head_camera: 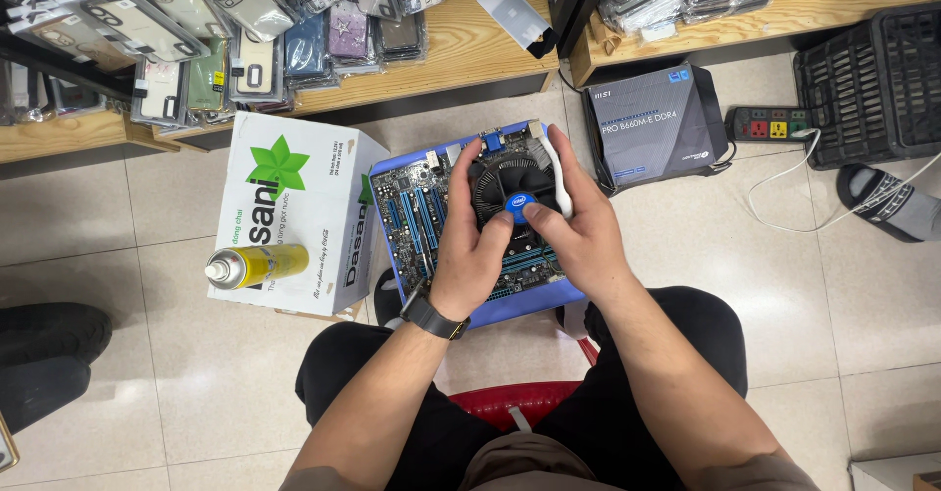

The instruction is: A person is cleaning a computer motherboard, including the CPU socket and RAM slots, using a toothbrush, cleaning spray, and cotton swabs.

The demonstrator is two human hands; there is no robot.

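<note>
- My left hand (470,241) curled over the black cooler fan (510,189), fingers closed on its rim.
- My right hand (578,226) pinched the fan's blue hub, gripping a white brush (561,172).
- The fan sat on the motherboard (421,217) atop a blue box (534,300), beside a yellow spray can (257,266).

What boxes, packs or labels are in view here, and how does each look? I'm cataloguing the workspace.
White carton: left of the motherboard, green star print.
Dark grey box: upper right, leaning on the shelf.
Phone case packs: stacked on the wooden shelf, top left, clear fronts.
Round blue sticker: cooler fan's hub, between both hands' fingers.
</note>
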